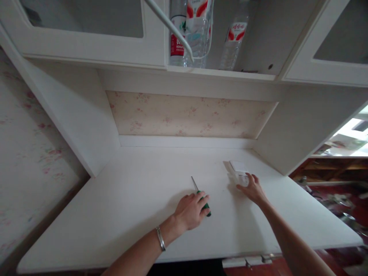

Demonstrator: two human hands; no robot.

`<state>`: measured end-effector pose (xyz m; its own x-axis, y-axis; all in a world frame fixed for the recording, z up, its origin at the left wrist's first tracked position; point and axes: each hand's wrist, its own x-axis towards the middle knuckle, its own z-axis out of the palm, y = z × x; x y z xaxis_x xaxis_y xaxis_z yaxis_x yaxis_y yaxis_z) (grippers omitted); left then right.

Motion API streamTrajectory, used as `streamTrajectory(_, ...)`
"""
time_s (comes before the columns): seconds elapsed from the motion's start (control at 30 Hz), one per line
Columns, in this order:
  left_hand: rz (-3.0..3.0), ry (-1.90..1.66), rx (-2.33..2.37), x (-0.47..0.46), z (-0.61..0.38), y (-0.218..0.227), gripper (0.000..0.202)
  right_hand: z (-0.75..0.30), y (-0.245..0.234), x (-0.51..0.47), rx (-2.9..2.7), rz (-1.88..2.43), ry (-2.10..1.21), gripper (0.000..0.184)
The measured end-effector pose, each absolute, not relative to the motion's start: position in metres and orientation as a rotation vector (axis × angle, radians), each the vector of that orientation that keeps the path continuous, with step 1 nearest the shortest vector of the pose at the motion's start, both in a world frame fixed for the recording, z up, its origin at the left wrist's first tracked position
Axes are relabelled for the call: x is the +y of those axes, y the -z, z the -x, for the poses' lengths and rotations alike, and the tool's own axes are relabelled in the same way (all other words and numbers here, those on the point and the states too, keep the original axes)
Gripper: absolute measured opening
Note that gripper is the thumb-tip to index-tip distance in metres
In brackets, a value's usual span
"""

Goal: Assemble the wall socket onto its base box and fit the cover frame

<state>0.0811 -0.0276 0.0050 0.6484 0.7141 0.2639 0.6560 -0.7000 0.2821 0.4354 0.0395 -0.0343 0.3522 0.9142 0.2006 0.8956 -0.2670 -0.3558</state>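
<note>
A screwdriver [205, 207] with a green and black handle lies on the white desktop, its metal shaft pointing away from me and a little left. My left hand [191, 210], a silver bracelet at its wrist, rests over the handle with the fingers curled across it. To the right, my right hand [251, 188] grips the near end of a small white box-like thing [238, 167] between thumb and fingers. Faint dark markings show near my fingertips, too small to read. That thing's near end is partly hidden by the hand.
Overhead, an open cabinet shelf [221, 73] holds several plastic bottles [235, 36], with a white cable [172, 28] hanging in front. Side panels [77, 115] flank the desktop [138, 184]. Beyond the right edge are a red floor area and cluttered items [342, 203].
</note>
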Motion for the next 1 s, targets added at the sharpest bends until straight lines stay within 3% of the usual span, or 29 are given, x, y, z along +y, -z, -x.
streamTrajectory(0.13, -2.678, -0.486, 1.156, -0.031, -0.102, 0.0, 0.047, -0.427, 0.02, 0.035, -1.63, 2.209, 0.119, 0.081)
streamTrajectory(0.27, -2.683, -0.442, 1.224, -0.033, -0.116, 0.005, 0.042, -0.385, 0.004, 0.008, -1.621, 1.982, 0.323, 0.063)
streamTrajectory(0.37, -2.689, -0.453, 1.274, -0.033, -0.121, 0.01, 0.032, -0.337, 0.006, -0.027, -1.588, 1.753, 0.215, 0.054)
streamTrajectory(0.53, -2.669, -0.614, 1.229, -0.026, -0.104, 0.012, 0.012, -0.268, 0.029, -0.088, -1.411, 1.706, -0.272, 0.043)
streamTrajectory(0.6, -2.654, -0.696, 1.228, -0.022, -0.082, 0.008, 0.008, -0.255, 0.038, -0.1, -1.383, 1.709, -0.38, 0.044)
streamTrajectory(0.77, -2.57, -0.887, 1.47, -0.007, 0.007, -0.004, 0.021, -0.25, 0.043, -0.102, -1.55, 1.731, -0.429, 0.043)
streamTrajectory(1.0, -2.531, -0.848, 2.025, 0.001, 0.149, 0.006, 0.026, -0.243, 0.047, -0.102, -1.786, 1.891, -0.371, 0.039)
